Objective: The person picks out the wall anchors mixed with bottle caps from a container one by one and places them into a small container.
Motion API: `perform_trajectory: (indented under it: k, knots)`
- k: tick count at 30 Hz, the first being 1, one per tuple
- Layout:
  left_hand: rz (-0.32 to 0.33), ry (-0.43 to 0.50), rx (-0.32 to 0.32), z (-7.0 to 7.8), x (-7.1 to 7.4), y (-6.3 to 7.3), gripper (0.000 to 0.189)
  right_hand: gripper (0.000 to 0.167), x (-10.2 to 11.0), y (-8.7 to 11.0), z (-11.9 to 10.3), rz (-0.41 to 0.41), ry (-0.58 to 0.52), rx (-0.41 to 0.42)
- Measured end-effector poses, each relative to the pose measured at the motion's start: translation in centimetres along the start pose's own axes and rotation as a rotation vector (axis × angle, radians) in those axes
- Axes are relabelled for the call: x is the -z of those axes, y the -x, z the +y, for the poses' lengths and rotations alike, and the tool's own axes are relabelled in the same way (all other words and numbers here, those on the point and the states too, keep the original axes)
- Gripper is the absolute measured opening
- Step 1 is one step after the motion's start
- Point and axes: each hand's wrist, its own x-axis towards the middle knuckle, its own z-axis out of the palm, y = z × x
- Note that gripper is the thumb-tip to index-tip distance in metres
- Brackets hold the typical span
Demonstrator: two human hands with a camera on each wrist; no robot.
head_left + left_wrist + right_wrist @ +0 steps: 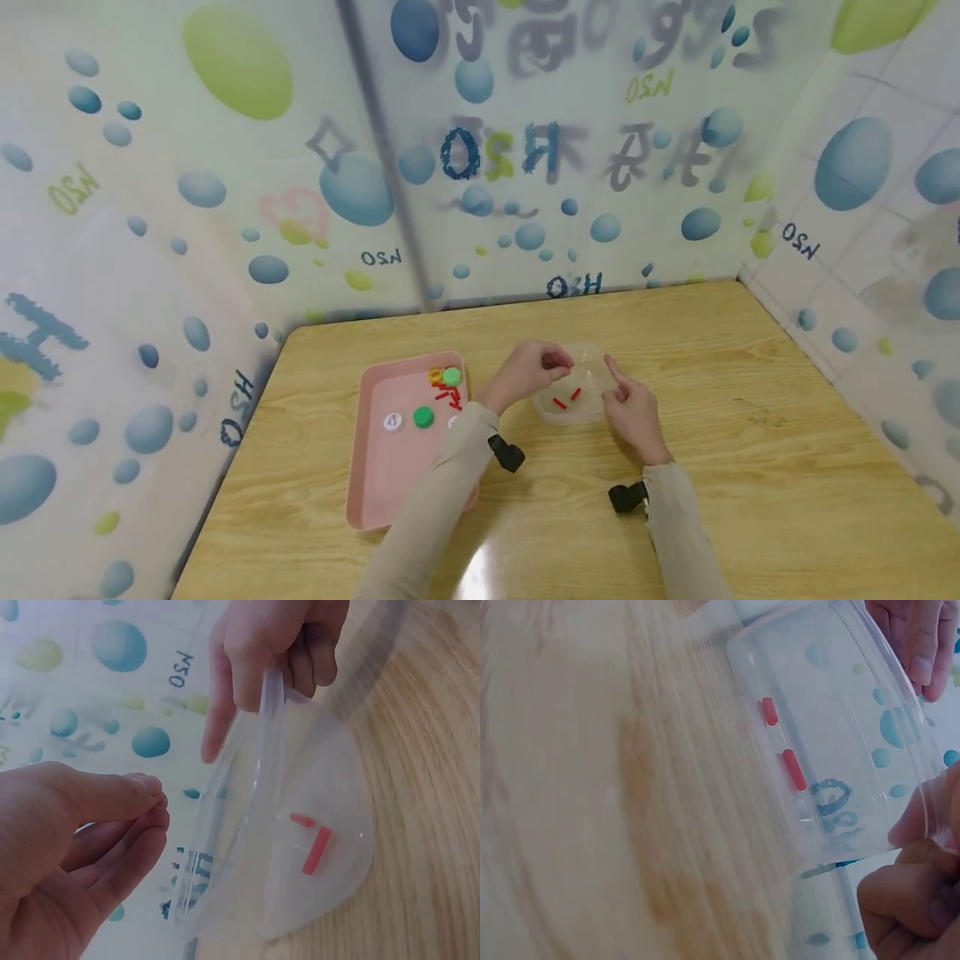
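Observation:
A clear plastic container (553,416) stands on the wooden table with two short red sticks (317,851) on its bottom. My right hand (636,417) grips its right rim between thumb and curled fingers, while the index finger points along the edge. Over the container's left side is my left hand (528,372). Its thumb meets the bent index finger (150,821), and I see nothing between the tips; anything tiny there would be hidden. In the right wrist view, the same red sticks (793,769) show through the clear wall.
On the left lies a pink tray (405,392), partly covered by my left forearm. It holds green caps (423,417), a marked white cap (392,422), a yellow piece (435,377) and several red sticks (454,397). A patterned wall (487,275) closes off the table's back.

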Motion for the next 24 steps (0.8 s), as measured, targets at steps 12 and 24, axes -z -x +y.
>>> perform_trajectory:
  k: [12, 24]
  knots:
    - [0.01, 0.012, 0.022, -1.1, 0.8, 0.8, 0.018, 0.064, -0.3, 0.1, 0.1, 0.006, 0.026, -0.007]
    - [0.062, 0.005, 0.028, -2.2, 2.3, 2.4, 0.019, 0.065, -0.1, 0.3, -0.2, -0.01, -0.012, -0.005]
